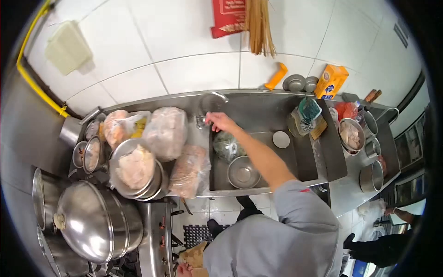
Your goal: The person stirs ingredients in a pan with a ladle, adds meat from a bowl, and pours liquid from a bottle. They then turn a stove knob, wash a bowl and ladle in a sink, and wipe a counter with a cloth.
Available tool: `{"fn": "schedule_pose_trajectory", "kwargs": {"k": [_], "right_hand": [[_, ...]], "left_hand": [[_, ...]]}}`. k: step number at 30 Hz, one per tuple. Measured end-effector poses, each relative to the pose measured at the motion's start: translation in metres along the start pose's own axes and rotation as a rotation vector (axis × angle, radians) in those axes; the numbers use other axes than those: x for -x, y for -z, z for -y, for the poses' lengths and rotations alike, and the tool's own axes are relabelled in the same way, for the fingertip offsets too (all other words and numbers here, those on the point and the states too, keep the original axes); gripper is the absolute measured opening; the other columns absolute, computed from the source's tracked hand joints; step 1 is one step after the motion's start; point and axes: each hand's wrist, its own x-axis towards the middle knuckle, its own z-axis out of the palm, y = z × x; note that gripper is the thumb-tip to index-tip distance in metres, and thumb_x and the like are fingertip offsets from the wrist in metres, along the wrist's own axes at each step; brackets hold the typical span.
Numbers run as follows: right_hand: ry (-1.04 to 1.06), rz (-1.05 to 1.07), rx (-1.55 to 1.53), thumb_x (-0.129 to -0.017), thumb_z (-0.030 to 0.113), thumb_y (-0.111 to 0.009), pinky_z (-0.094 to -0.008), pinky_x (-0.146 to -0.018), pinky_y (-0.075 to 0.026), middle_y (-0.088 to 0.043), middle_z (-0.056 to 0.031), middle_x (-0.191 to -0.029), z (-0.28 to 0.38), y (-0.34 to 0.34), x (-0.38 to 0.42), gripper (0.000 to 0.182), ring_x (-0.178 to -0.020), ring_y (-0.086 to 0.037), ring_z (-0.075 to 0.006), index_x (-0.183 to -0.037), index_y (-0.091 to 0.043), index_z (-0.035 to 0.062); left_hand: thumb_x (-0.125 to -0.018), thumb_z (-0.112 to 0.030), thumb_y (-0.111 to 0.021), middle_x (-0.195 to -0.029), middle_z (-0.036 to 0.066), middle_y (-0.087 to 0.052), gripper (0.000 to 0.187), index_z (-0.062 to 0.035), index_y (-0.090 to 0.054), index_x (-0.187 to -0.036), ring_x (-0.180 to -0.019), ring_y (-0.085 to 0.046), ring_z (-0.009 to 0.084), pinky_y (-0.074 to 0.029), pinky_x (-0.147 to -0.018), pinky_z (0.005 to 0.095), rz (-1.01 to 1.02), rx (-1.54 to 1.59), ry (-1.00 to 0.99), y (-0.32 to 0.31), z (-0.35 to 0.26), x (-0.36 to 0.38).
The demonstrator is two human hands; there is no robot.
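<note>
My right hand (220,122) reaches over the back left of the sink (258,185). Its fingers are closed on the tap handle (200,121) below the curved spout (218,96). Under my forearm, a bag of something green (227,146) lies in the basin, beside a metal bowl (243,171). Further right in the basin is a round white lid or dish (281,139). At the bottom edge, my left hand (184,270) hangs low by my body, partly cut off. Its fingers are loosely bent and apart, with nothing visible in them.
Left of the sink stand bagged raw meat (165,133), a flat meat pack (188,171) and a pot of pale meat (135,167). A large lidded pot (87,221) is lower left. On the right are a plastic container (302,122) and a meat bowl (351,135). Another person (383,247) stands lower right.
</note>
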Motion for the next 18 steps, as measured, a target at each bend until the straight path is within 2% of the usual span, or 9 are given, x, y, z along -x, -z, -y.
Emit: {"fn": "schedule_pose_trajectory", "kwargs": {"k": [1,3,5,6,8,10,12,16,18], "right_hand": [[-0.014,0.004,-0.017,-0.094,0.049,-0.047,-0.0289,-0.059,-0.051,-0.065,-0.0031,-0.104,-0.007,0.013,0.005,0.046,-0.065,-0.059,-0.0125,-0.109,-0.064,0.0094],[0.097,0.224,0.368,-0.092,0.039,-0.055,-0.0281,-0.056,-0.05,-0.068,-0.0034,-0.08,-0.015,0.035,0.033,0.036,-0.064,-0.06,-0.0109,-0.091,-0.068,0.0058],[0.122,0.091,0.353,-0.088,0.037,-0.058,-0.0301,-0.058,-0.05,-0.068,-0.0054,-0.078,-0.042,0.056,0.051,0.033,-0.066,-0.062,-0.0136,-0.091,-0.068,0.0052],[0.17,-0.049,0.351,-0.085,0.035,-0.062,-0.032,-0.059,-0.05,-0.068,-0.0074,-0.076,-0.059,0.065,0.06,0.032,-0.069,-0.064,-0.0163,-0.09,-0.068,0.0046],[-0.055,-0.189,0.663,-0.081,0.039,-0.064,-0.042,-0.07,-0.05,-0.068,-0.0152,-0.082,-0.145,0.088,0.106,0.036,-0.077,-0.065,-0.0337,-0.088,-0.068,0.0042],[-0.193,-0.015,0.736,-0.08,0.042,-0.065,-0.043,-0.07,-0.05,-0.067,-0.0148,-0.084,-0.192,0.081,0.154,0.039,-0.08,-0.064,-0.0341,-0.092,-0.066,0.0044],[-0.295,0.11,0.559,-0.08,0.038,-0.066,-0.0439,-0.072,-0.049,-0.066,-0.0162,-0.088,-0.2,0.069,0.182,0.037,-0.084,-0.063,-0.0343,-0.091,-0.062,0.0034],[-0.549,-0.066,0.165,-0.078,0.025,-0.068,-0.0425,-0.07,-0.05,-0.064,-0.0165,-0.083,-0.195,0.055,0.201,0.027,-0.086,-0.063,-0.0325,-0.09,-0.058,0.0035],[-0.02,-0.284,0.574,-0.075,0.011,-0.067,-0.038,-0.062,-0.052,-0.061,-0.0096,-0.077,-0.171,0.062,0.203,0.016,-0.069,-0.062,-0.0288,-0.085,-0.055,0.0062]], "left_hand": [[-0.094,-0.018,-0.055,-0.078,0.006,-0.059,0.02,0.0013,-0.056,-0.102,-0.066,-0.054,0.0097,-0.046,-0.058,0.024,-0.018,0.008,-0.016,-0.012,-0.008,0.004],[-0.095,-0.017,-0.055,-0.078,0.006,-0.059,0.021,0.0017,-0.056,-0.102,-0.067,-0.054,0.0097,-0.046,-0.058,0.0239,-0.058,0.013,-0.037,-0.028,-0.027,0.022],[-0.095,-0.018,-0.055,-0.079,0.005,-0.058,0.023,0.0022,-0.056,-0.106,-0.068,-0.054,0.0099,-0.046,-0.063,0.0232,-0.083,-0.026,-0.052,-0.099,-0.082,0.034],[-0.095,-0.017,-0.055,-0.084,0.006,-0.061,0.024,0.0028,-0.056,-0.108,-0.072,-0.057,0.0116,-0.048,-0.066,0.0239,0.113,-0.007,-0.096,-0.129,-0.103,0.021],[-0.094,-0.013,-0.055,-0.095,0.008,-0.063,0.023,0.0036,-0.056,-0.11,-0.079,-0.06,0.0138,-0.048,-0.075,0.0264,0.315,-0.148,-0.234,-0.256,-0.185,-0.003],[-0.095,-0.015,-0.055,-0.093,0.006,-0.062,0.022,0.0013,-0.057,-0.11,-0.083,-0.057,0.0114,-0.046,-0.076,0.024,0.572,-0.074,-0.316,-0.322,-0.204,-0.044],[-0.096,-0.016,-0.054,-0.092,0.005,-0.061,0.022,0.0,-0.058,-0.11,-0.081,-0.056,0.0103,-0.045,-0.074,0.023,0.565,-0.241,-0.357,-0.385,-0.235,-0.068],[-0.095,-0.018,-0.053,-0.097,0.004,-0.062,0.023,-0.0009,-0.058,-0.11,-0.089,-0.059,0.0118,-0.048,-0.079,0.0249,0.65,-0.287,-0.395,-0.45,-0.249,-0.125],[-0.095,-0.018,-0.053,-0.097,0.004,-0.062,0.023,-0.0012,-0.058,-0.11,-0.089,-0.059,0.0121,-0.048,-0.079,0.0252,0.668,-0.234,-0.347,-0.471,-0.259,-0.137]]}}
